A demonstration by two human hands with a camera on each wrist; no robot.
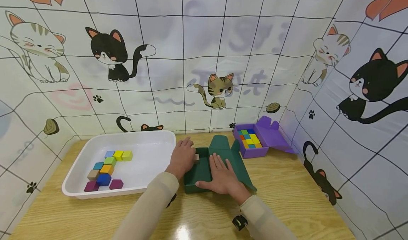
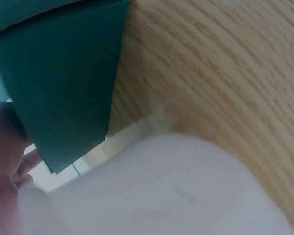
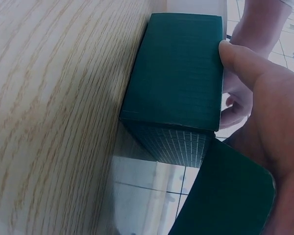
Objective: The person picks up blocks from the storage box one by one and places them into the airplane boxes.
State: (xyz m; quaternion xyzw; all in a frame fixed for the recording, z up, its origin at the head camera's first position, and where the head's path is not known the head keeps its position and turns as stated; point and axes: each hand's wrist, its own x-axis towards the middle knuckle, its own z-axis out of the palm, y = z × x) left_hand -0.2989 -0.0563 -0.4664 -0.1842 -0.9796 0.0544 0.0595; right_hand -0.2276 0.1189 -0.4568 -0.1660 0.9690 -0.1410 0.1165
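A dark green box (image 1: 199,189) lies on the table with its flapped lid (image 1: 237,162) folded open to the right. My left hand (image 1: 182,158) reaches over the box's left side and holds a small beige block (image 1: 197,158) at its inner edge; part of the grip is hidden behind the hand. My right hand (image 1: 220,176) lies with fingers straight and spread across the box's right edge and lid. Seen from the right wrist, its thumb (image 3: 240,61) touches the rim of the green box (image 3: 176,68). The left wrist view shows the green box's side (image 2: 63,83) close up.
To the left, a white tray (image 1: 153,155) holds several coloured cubes (image 1: 106,169). At the back right stands an open purple box (image 1: 256,153) with several coloured blocks inside. A cat-printed sheet (image 1: 204,55) hangs behind the wooden table (image 1: 287,197).
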